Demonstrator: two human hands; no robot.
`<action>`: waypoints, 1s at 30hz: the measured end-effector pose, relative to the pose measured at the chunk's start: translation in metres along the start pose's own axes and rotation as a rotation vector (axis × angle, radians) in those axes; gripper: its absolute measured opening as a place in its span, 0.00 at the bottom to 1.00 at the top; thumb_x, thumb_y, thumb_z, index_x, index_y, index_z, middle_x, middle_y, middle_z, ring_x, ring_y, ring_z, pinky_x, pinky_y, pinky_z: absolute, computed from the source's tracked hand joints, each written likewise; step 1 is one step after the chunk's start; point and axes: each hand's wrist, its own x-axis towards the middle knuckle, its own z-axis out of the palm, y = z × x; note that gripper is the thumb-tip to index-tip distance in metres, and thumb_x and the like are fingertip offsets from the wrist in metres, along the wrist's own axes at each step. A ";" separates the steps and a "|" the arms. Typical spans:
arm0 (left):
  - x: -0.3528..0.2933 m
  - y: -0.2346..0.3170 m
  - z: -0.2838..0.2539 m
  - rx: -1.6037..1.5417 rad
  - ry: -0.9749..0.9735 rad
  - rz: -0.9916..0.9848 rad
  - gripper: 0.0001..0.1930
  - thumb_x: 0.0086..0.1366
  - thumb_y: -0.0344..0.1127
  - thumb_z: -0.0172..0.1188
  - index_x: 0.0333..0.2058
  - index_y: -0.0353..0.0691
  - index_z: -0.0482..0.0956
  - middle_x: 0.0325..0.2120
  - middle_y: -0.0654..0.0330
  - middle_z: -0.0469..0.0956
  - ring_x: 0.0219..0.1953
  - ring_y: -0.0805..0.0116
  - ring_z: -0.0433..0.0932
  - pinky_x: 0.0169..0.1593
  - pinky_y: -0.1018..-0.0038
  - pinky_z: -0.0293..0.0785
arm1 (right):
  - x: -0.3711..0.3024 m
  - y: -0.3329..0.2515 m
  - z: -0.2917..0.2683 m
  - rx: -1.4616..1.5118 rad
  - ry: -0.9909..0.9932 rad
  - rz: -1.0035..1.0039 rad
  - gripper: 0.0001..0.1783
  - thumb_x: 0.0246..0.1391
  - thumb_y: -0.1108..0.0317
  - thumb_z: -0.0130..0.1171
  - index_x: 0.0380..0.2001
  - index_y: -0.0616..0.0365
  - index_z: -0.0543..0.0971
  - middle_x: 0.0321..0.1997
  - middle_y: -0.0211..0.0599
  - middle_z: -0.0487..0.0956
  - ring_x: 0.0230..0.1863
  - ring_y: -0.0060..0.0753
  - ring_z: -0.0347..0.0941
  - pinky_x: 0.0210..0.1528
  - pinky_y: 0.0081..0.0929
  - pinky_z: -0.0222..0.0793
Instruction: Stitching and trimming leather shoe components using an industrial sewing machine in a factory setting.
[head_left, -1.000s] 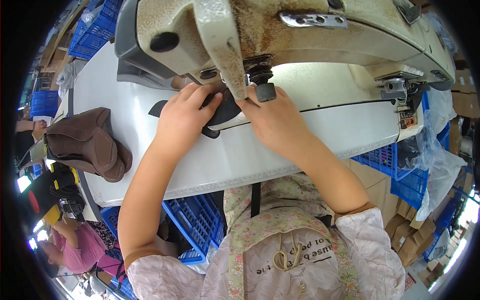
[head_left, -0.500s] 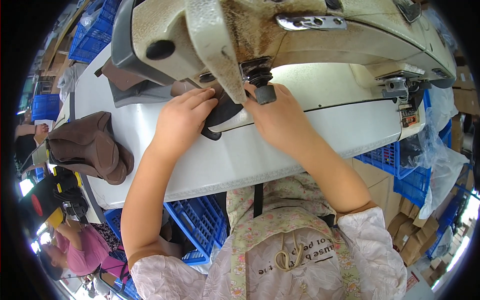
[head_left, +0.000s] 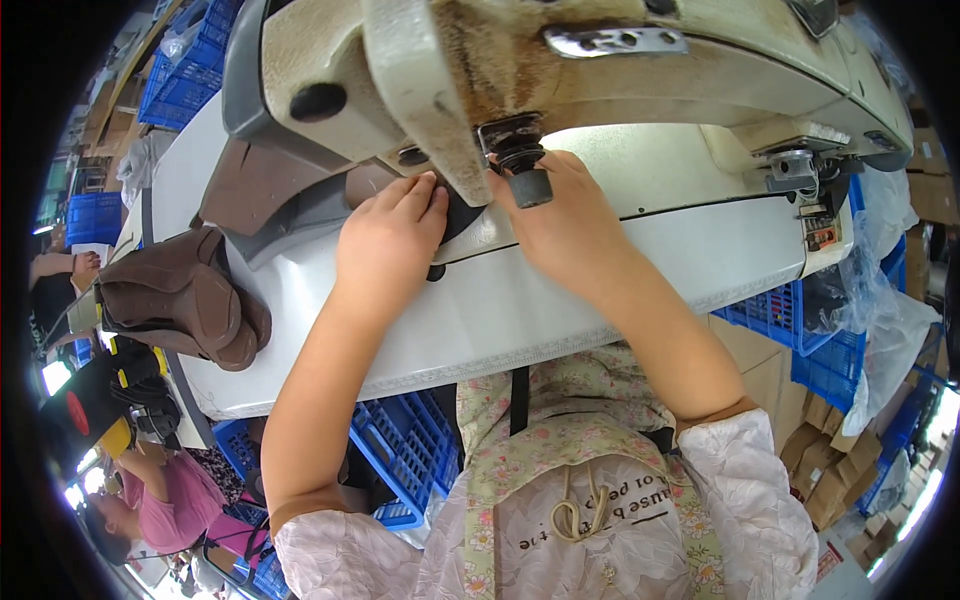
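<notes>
Sitting out at the left of the white table (head_left: 480, 345) is a folded brown piece (head_left: 180, 300), well apart from either hand. Next along, here's the one that matters: a brown-and-grey workpiece (head_left: 265, 190), draped on the tabletop beyond that folded piece and reaching in under the head of the sewing machine (head_left: 600, 85). Its long axis runs roughly left to right, broad end out left, narrower end toward the middle, so it lies left of the left hand (head_left: 392, 240) and a touch farther from the body. And the left hand is clearly the nearer! Fingers bunched side by side, thumb tucked close, tips at the workpiece's inner end; whether they pinch or only press, I cannot tell. Just past that thumb, a black patch (head_left: 460, 218) shows, perhaps part of the same work. Over to the right hand (head_left: 565, 225), angled in from the other side, fingertips lost behind the machine's black knob (head_left: 530, 188); their grip can't be told.
</notes>
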 end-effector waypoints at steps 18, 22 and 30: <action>-0.013 -0.025 -0.066 0.002 -0.188 -0.278 0.25 0.51 0.25 0.66 0.51 0.36 0.78 0.39 0.53 0.79 0.44 0.50 0.76 0.51 0.60 0.72 | -0.011 -0.017 0.007 0.078 -0.019 -0.005 0.09 0.50 0.70 0.58 0.33 0.63 0.82 0.47 0.45 0.78 0.56 0.46 0.71 0.58 0.42 0.68; -0.015 -0.046 -0.063 -0.026 -0.387 -0.232 0.25 0.52 0.21 0.60 0.52 0.32 0.74 0.50 0.51 0.78 0.54 0.53 0.75 0.56 0.62 0.71 | -0.012 -0.018 0.003 0.076 -0.049 0.014 0.12 0.50 0.71 0.58 0.39 0.59 0.82 0.49 0.46 0.78 0.59 0.46 0.70 0.61 0.42 0.66; -0.013 -0.060 -0.070 -0.163 -0.389 -0.148 0.15 0.54 0.20 0.53 0.42 0.33 0.77 0.43 0.50 0.79 0.47 0.49 0.77 0.49 0.59 0.74 | -0.008 -0.016 -0.003 0.041 -0.067 0.023 0.21 0.47 0.76 0.59 0.47 0.53 0.83 0.54 0.42 0.79 0.51 0.49 0.73 0.58 0.43 0.68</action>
